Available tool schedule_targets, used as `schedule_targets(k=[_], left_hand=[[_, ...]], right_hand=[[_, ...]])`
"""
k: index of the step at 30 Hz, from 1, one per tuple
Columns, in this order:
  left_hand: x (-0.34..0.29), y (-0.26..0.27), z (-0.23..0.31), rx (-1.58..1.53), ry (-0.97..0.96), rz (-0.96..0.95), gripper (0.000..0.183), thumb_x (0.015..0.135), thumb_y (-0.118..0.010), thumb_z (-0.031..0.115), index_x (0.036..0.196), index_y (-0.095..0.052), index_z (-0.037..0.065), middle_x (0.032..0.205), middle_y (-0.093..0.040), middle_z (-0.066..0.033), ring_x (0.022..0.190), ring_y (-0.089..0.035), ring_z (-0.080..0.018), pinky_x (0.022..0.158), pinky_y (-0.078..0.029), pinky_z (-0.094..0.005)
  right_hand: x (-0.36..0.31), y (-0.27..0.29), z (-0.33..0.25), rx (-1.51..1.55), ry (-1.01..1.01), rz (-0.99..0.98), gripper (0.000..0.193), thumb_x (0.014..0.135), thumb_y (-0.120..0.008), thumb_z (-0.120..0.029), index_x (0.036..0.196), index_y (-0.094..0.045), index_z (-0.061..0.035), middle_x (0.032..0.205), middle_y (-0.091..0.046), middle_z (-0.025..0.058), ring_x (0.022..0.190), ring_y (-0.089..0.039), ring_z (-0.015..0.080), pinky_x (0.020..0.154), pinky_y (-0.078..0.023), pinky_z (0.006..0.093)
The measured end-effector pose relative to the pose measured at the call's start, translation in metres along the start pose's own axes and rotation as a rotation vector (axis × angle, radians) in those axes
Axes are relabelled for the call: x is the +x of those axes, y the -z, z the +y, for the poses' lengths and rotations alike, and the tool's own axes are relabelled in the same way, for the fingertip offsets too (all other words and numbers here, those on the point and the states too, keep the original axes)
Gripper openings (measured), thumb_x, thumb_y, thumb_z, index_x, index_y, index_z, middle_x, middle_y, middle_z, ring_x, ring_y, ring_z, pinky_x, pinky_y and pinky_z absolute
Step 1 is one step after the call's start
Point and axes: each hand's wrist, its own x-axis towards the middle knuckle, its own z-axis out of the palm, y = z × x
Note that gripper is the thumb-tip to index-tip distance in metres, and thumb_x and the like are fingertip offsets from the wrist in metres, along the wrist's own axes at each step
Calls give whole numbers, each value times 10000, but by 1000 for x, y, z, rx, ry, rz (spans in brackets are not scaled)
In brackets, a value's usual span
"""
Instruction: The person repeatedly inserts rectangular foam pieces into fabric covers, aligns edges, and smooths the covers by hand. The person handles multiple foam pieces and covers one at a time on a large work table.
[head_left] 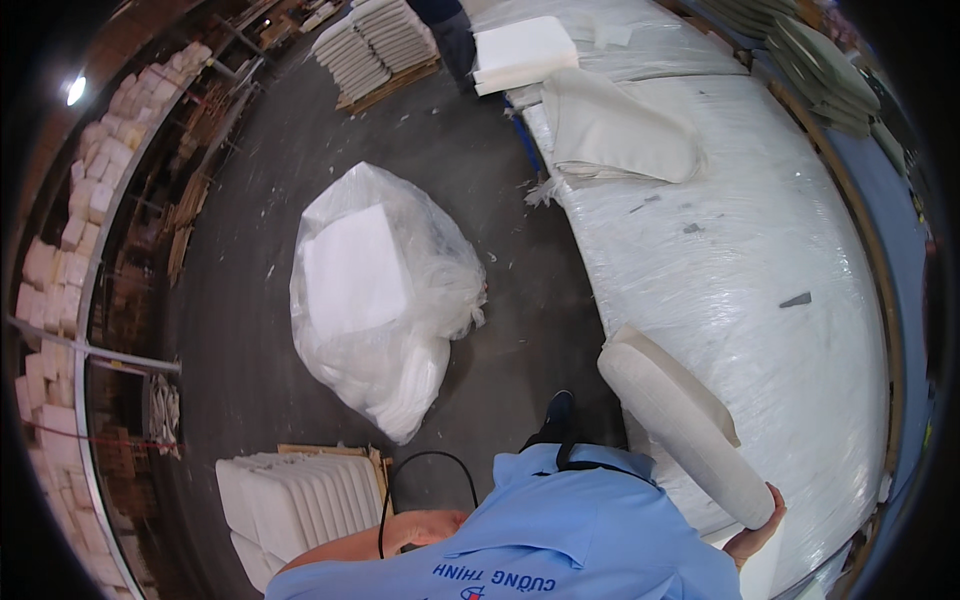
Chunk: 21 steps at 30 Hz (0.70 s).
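A long, thick cushion (680, 430) in pale grey-beige fabric stands on its narrow side along the near edge of the plastic-wrapped table (740, 260). My right hand (762, 528) is closed round its near end, fingers curled over the corner. A loose flap of cover shows along the cushion's right side. At my left side, my left hand (437, 526) is close against my blue shirt; its fingers are hidden. A flat fabric cover (625, 130) lies folded at the table's far left, beside a white foam block (525, 50).
On the dark floor to my left sits a large clear plastic bag (440, 270) holding white foam pieces. A stack of white cushions (300, 500) stands on a pallet near my left arm, another stack (375, 45) further off. Shelving (95, 280) lines the left; a person (447, 40) stands far ahead.
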Motion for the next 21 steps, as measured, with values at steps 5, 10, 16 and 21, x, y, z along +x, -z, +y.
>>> schedule_targets(k=[5, 10, 16, 21], left_hand=[[6, 22, 3, 21, 39, 39, 608, 931, -777, 320, 1453, -599, 63, 1378, -689, -164, 1271, -654, -313, 1046, -526, -448], [25, 54, 29, 69, 104, 129, 595, 930, -775, 318, 1443, -608, 68, 1363, -695, -175, 1260, -662, -325, 1041, -530, -447], [51, 71, 49, 125, 134, 314, 579, 928, -771, 315, 1432, -619, 73, 1345, -703, -188, 1247, -671, -339, 1036, -534, -446], [68, 89, 35, 329, 173, 443, 566, 927, -768, 313, 1422, -628, 77, 1330, -710, -199, 1236, -678, -351, 1032, -538, -446]], right_hand=[[-12, -4, 8, -55, 106, 39, 626, 1097, -300, -499, 1330, -637, -25, 1287, -637, 133, 1250, -577, 274, 1111, -421, 420], [-14, -19, -4, -166, 200, 65, 589, 1083, -325, -456, 1304, -642, -11, 1253, -645, 131, 1220, -581, 258, 1087, -442, 407], [-23, -14, -5, -156, 192, 23, 604, 1088, -342, -486, 1283, -645, -1, 1291, -651, 129, 1266, -563, 248, 1128, -405, 391], [-54, -15, 9, -16, 176, 42, 634, 1082, -356, -525, 1306, -627, 3, 1375, -631, 149, 1349, -531, 270, 1188, -351, 408]])
